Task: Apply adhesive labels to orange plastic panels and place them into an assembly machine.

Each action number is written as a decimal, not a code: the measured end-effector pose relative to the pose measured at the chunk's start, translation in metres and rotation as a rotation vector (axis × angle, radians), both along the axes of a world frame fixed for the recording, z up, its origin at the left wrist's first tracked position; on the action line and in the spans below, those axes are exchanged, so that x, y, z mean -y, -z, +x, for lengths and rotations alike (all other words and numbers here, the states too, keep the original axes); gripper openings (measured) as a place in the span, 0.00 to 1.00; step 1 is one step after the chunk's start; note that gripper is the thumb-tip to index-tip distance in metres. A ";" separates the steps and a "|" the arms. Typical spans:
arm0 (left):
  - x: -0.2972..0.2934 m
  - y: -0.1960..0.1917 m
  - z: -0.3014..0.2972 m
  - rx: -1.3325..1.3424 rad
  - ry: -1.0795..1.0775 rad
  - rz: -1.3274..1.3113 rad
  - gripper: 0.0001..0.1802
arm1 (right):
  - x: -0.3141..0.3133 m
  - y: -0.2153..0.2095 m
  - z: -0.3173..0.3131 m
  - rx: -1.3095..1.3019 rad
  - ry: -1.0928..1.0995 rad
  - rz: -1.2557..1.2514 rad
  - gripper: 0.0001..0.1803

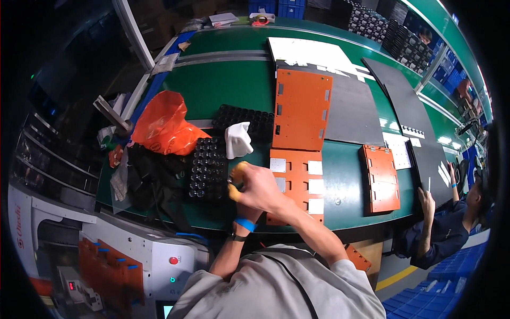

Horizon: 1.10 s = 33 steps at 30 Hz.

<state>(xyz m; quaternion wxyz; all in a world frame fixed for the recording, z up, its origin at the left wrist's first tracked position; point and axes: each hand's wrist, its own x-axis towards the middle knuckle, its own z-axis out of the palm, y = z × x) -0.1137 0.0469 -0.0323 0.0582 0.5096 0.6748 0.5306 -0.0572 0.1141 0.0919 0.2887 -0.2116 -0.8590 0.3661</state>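
Because it probably serves short reaches, the black tray (220, 192) of round glossy pieces (201, 171) stands on the green surface (345, 186), toward the person's left. Right hand (259, 186): fingers curled inward, any held piece indistinguishable. Left hand (248, 212): mostly hidden beneath the right, openness and grip untellable. Orange fixture (297, 169): apparently unfolded alongside, presumably keeping its pale plates (278, 165) accessible.

A worker's right hand (257, 183) overlaps the left hand (248, 211), fingertips (237, 171) yellow-covered, beside a black round-celled tray (207, 167) (white cloth (239, 141) close by) on a green workbench (345, 186).
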 end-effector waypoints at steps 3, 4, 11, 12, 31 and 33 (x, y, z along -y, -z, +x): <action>0.011 -0.031 -0.005 -0.223 0.033 -0.166 0.15 | -0.007 -0.001 0.055 -0.215 -0.179 -0.315 0.15; 0.017 -0.041 0.000 -0.063 0.029 -0.165 0.14 | -0.008 0.001 0.071 -0.272 -0.152 -0.376 0.14; 0.036 -0.085 0.005 1.607 0.665 -0.048 0.45 | 0.011 0.024 0.122 -0.413 0.018 -0.450 0.11; 0.037 -0.089 0.009 1.746 0.647 0.011 0.46 | 0.016 0.025 0.122 -0.402 0.037 -0.411 0.10; 0.041 -0.095 0.018 1.875 0.709 0.064 0.30 | 0.032 0.047 0.121 -0.398 0.148 -0.669 0.13; 0.042 -0.094 0.017 1.851 0.691 0.056 0.29 | 0.034 0.048 0.121 -0.449 0.161 -0.679 0.12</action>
